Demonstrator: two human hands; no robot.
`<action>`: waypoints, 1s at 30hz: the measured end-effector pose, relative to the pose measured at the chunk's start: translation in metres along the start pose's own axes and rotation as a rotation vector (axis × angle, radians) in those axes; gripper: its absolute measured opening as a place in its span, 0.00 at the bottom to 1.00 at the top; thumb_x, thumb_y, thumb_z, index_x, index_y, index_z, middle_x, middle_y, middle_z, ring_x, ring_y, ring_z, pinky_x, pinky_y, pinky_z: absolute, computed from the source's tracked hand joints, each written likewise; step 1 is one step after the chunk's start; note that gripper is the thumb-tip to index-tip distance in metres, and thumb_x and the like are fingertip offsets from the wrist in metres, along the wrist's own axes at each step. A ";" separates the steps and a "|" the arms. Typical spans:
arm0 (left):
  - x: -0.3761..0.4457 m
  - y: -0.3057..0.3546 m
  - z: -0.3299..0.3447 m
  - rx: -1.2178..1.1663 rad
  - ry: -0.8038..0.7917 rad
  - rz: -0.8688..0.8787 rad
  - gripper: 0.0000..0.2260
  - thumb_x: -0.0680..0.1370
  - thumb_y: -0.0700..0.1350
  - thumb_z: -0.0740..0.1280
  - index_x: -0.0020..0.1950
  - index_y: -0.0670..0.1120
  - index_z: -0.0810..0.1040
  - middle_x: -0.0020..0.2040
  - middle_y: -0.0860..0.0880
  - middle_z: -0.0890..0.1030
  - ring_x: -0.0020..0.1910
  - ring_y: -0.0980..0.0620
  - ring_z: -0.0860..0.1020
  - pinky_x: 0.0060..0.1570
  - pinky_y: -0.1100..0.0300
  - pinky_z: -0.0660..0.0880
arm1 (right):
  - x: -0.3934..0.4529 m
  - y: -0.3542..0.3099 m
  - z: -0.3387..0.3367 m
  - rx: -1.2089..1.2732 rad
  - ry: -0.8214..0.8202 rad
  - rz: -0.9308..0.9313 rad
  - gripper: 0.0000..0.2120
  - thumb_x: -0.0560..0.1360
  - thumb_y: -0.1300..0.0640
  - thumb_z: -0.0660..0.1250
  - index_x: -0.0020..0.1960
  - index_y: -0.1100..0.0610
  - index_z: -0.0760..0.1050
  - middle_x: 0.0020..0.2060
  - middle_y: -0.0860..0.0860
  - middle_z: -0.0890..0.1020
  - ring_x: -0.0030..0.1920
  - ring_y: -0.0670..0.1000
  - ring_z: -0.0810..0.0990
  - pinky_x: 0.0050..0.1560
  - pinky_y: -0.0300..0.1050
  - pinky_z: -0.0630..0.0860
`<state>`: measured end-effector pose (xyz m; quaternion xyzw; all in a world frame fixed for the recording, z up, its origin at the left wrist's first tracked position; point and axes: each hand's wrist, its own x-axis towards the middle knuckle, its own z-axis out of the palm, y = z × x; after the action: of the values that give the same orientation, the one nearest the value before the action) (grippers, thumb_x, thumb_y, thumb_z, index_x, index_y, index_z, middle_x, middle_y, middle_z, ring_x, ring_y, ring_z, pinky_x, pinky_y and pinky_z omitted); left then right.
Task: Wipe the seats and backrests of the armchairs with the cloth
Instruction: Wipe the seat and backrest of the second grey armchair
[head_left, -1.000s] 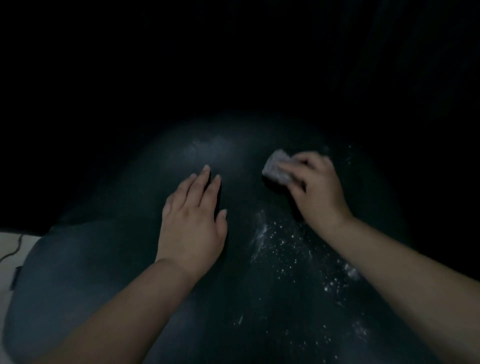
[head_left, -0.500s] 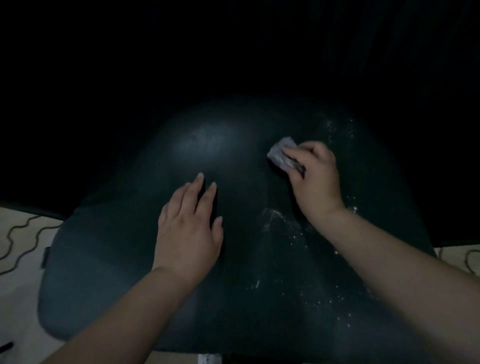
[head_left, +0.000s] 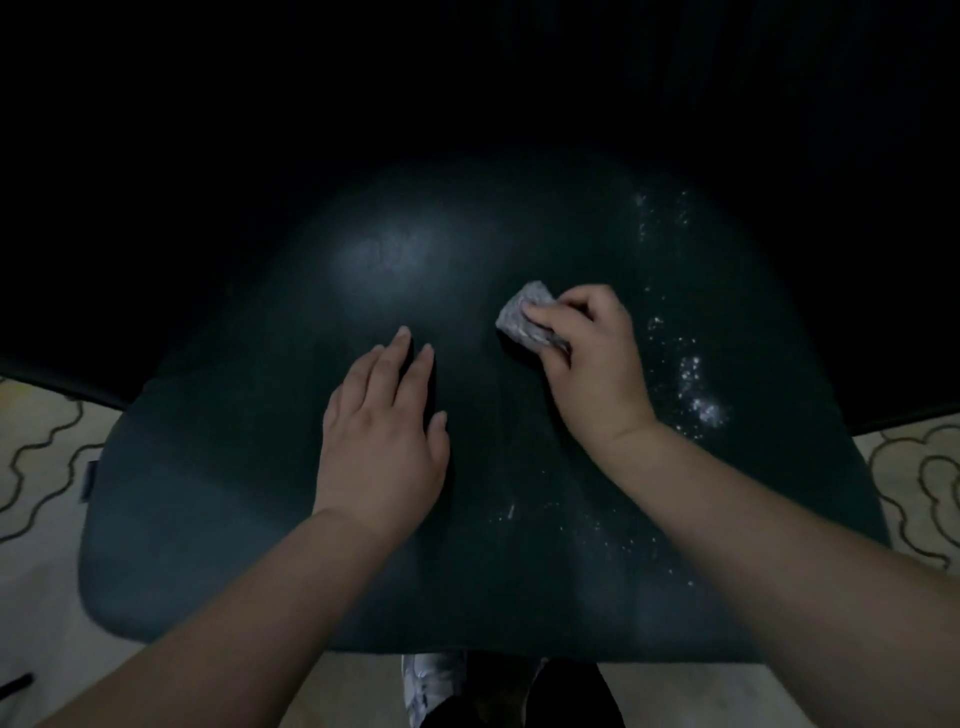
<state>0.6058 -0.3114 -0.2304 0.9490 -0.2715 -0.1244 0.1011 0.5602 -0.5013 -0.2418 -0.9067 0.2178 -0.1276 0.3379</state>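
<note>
One cloth (head_left: 525, 319), grey, folded into a small thick wad, is listed on the dark seat cushion (head_left: 218, 519) of an armchair, right of its middle. It is gripped by the right hand (head_left: 592, 364), fingers curled over the top and thumb side tucked beneath. The left hand (head_left: 382, 436) is laid flat on the cushion, fingers straight and nearly together. White speckles (head_left: 696, 387) are noted right of the cloth. The cloth is judged light, soft and compressible, best held bunched from above; the cushion appears smooth, possibly slippery, and slightly yielding. Patterned floor (head_left: 41, 467) is recorded at both sides.
</note>
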 end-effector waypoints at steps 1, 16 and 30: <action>-0.001 0.000 0.001 -0.007 0.009 -0.004 0.26 0.78 0.49 0.63 0.75 0.45 0.65 0.77 0.46 0.61 0.73 0.45 0.60 0.71 0.50 0.58 | -0.008 -0.003 0.004 -0.001 -0.010 -0.035 0.14 0.70 0.70 0.71 0.55 0.61 0.81 0.50 0.58 0.75 0.52 0.58 0.74 0.53 0.50 0.74; -0.027 -0.006 0.002 -0.024 0.019 0.009 0.25 0.77 0.47 0.66 0.73 0.44 0.68 0.75 0.45 0.64 0.71 0.42 0.64 0.70 0.46 0.62 | -0.052 -0.012 0.003 -0.039 -0.083 -0.162 0.15 0.69 0.69 0.69 0.54 0.60 0.82 0.47 0.59 0.76 0.47 0.59 0.74 0.47 0.53 0.75; -0.057 -0.010 0.010 -0.011 0.033 0.009 0.26 0.76 0.46 0.67 0.73 0.43 0.67 0.76 0.44 0.63 0.72 0.42 0.64 0.69 0.47 0.62 | -0.112 -0.016 0.001 -0.067 -0.146 -0.227 0.13 0.72 0.62 0.64 0.53 0.58 0.83 0.46 0.61 0.78 0.44 0.62 0.75 0.42 0.57 0.76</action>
<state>0.5608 -0.2730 -0.2318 0.9491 -0.2734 -0.1097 0.1113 0.4679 -0.4367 -0.2412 -0.9431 0.0931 -0.0915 0.3058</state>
